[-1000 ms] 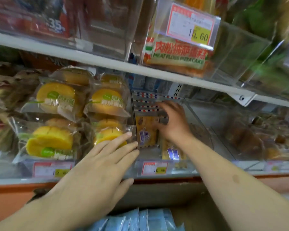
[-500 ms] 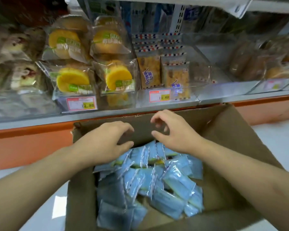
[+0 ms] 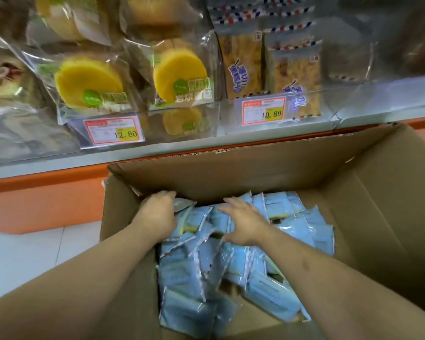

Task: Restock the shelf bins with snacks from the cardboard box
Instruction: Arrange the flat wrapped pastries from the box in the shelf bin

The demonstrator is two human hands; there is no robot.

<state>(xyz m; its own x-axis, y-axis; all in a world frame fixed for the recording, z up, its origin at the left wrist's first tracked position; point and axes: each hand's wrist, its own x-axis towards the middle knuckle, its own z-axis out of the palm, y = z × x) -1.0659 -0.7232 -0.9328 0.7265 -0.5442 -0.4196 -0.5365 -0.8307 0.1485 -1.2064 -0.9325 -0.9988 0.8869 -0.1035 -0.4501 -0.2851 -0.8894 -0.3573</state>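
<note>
Corrugated cardboard box [image 3: 353, 192], crinkly blue packets [image 3: 231, 271], left hand [image 3: 157, 217] and right hand [image 3: 243, 222] fingers spread flat, released.

a grey metal shelf with an orange front edge [image 3: 47, 168] carries clear plastic bins [image 3: 216, 123] of wrapped yellow cakes [image 3: 88, 82] and brown envelope-striped pastry packets [image 3: 243, 65].

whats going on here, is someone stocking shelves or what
Yes, a person is restocking. Both hands are down in an open cardboard box full of light blue snack packets. The left hand is at the pile's far left edge, and the right hand lies spread over the packets, fingers straight. Neither has clearly lifted a packet. Above the box, the clear shelf bins hold yellow cakes and brown bars.
</note>
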